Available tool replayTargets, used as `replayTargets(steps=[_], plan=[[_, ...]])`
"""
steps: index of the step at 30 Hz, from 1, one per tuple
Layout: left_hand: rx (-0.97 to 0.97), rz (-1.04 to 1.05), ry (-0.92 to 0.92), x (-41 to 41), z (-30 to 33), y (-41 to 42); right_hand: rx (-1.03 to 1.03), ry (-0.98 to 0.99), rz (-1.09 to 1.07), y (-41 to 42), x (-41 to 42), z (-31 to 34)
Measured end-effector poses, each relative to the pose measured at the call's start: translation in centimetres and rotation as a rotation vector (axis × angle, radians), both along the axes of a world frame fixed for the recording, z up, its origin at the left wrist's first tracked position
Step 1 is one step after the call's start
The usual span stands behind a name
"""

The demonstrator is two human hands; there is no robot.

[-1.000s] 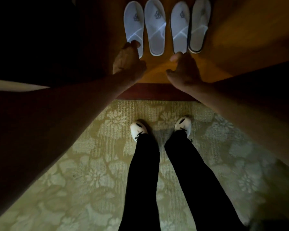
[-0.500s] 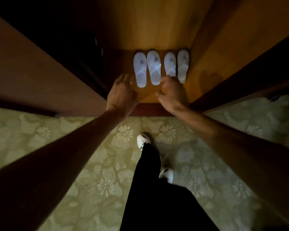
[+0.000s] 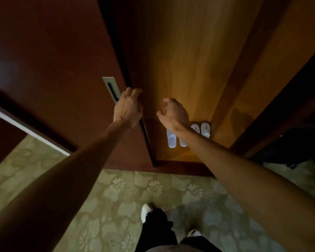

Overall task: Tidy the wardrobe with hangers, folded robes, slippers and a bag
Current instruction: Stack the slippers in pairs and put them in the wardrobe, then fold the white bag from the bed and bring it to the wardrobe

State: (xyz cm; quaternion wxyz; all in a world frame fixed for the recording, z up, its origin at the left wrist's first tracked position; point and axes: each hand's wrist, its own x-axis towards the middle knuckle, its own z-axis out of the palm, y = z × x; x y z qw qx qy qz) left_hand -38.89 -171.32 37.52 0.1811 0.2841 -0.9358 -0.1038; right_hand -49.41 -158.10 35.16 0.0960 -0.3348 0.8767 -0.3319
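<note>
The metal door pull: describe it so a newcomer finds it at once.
Start at the dark red wardrobe door left of the lit wooden interior. Near its right edge, just left of the left hand, sits the door pull: a pale metal plate with a dark slot, the door's only fitting.

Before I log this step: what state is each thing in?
Door: partly open, wardrobe interior showing.
Left hand: fingers curled at the door's edge; grip unclear.
Right hand: loosely curled, holds nothing.
Slippers: four in a row on the wardrobe floor, partly hidden by the right arm.

bare forearms [image 3: 65, 179], black trousers [image 3: 156, 231], white shoes [image 3: 146, 210]
</note>
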Motion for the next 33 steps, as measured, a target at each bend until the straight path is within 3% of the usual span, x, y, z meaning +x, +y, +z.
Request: replayTargets(steps=[2,5,11,17,20,26,31,33], plan=[[-0.223,-0.070,-0.134,1.4,2.4,-1.5,0.000,-0.016,0.007,-1.5,1.1,2.3],[-0.721,-0.201,-0.410,3.1,4.9,-4.2,0.024,-0.023,0.050,-4.8,2.9,3.9],[-1.041,-0.407,-0.536,4.7,8.7,-9.7,0.086,0.073,0.039,-12.5,7.0,4.0],[-1.034,-0.635,-0.433,4.2,9.4,-12.7,0.096,0.274,-0.208,-15.6,7.8,1.6],[-1.053,-0.708,-0.369,3.3,8.6,-13.1,0.258,0.385,-0.179,-16.2,6.9,0.3],[-1.044,-0.868,-0.340,1.4,8.1,-13.5,0.138,0.422,-0.166,-15.6,5.9,1.0],[-1.094,-0.898,-0.325,0.5,8.0,-12.1,0.067,0.622,-0.146,-14.0,4.5,0.2],[-1.065,-0.907,-0.325,0.1,8.0,-11.1,0.089,0.612,-0.136,-13.4,3.8,-0.1]])
